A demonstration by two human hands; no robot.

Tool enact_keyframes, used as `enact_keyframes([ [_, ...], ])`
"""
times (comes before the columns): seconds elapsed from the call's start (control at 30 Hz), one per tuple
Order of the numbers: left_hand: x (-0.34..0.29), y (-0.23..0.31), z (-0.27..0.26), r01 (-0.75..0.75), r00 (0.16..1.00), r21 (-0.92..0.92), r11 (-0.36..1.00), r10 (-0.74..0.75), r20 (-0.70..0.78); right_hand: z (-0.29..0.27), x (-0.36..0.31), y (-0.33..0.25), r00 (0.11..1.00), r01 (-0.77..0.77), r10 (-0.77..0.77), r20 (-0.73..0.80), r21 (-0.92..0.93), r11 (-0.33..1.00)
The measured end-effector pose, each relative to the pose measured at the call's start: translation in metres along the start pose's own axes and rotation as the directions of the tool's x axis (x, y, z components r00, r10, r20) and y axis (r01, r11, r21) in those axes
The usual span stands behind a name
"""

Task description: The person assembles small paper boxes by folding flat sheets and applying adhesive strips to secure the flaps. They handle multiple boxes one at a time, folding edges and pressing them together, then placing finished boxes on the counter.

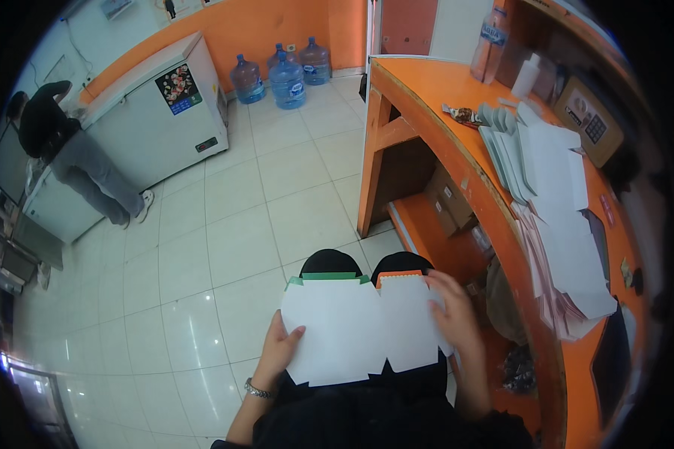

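Observation:
A flat, unfolded cardboard box blank (338, 329) lies across my lap, white side up, with notched edges and tabs. Green shows along its far left edge and orange along its far right edge. My left hand (281, 344) grips the left side, thumb on top and the fingers hidden underneath. At the right side, my right hand (455, 310) is closed around the edge, fingers bent over the far right corner. My black-clad knees (329, 261) show beyond the blank.
To my right curves an orange counter (419, 78) bearing a pile of flat box blanks (558, 172), a clear bottle (490, 46) and a white bottle (526, 75). Cartons (448, 202) sit beneath it. A person (75, 150) bends at a chest freezer (153, 112); several water jugs (287, 82) stand behind.

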State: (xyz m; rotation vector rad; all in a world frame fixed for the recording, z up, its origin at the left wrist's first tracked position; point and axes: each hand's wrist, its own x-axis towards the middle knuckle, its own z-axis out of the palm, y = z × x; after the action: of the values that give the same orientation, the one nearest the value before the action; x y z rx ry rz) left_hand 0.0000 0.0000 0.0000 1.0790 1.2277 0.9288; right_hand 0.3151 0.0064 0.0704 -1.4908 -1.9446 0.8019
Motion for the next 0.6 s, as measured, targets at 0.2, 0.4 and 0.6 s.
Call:
enact_keyframes([
  [0.2,-0.017,0.002,0.011,-0.047,0.999,-0.059,0.997,0.048,0.008,0.076,0.053,-0.038,0.975,0.221,-0.214,0.056,-0.197,0.955],
  [0.4,-0.031,-0.014,0.011,-0.095,0.995,-0.031,0.995,0.095,-0.023,0.107,0.042,-0.041,0.972,0.202,-0.169,0.165,-0.207,0.957],
  [0.6,-0.025,-0.009,0.015,-0.084,0.993,0.134,0.987,0.094,-0.068,0.096,0.026,-0.043,0.982,0.164,-0.138,0.127,-0.218,0.962],
])
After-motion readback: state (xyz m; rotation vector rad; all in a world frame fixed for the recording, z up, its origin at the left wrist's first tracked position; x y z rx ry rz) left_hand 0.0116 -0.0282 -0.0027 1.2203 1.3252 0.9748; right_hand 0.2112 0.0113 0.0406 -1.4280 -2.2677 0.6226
